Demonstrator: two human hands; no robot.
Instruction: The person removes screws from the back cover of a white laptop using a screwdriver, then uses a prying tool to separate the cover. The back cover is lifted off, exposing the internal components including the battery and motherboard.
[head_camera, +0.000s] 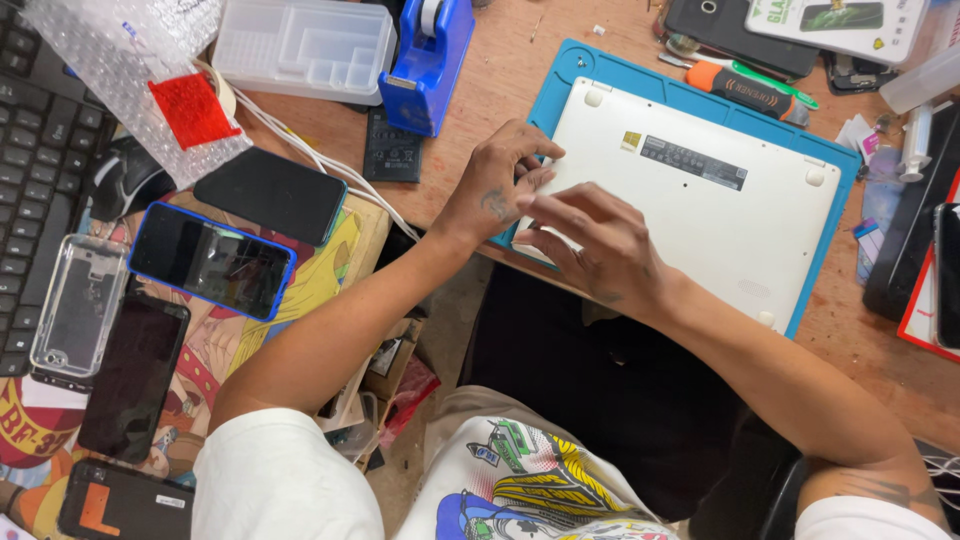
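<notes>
Laptop (700, 200) on mat (570, 75), phones (212, 260) left
</notes>
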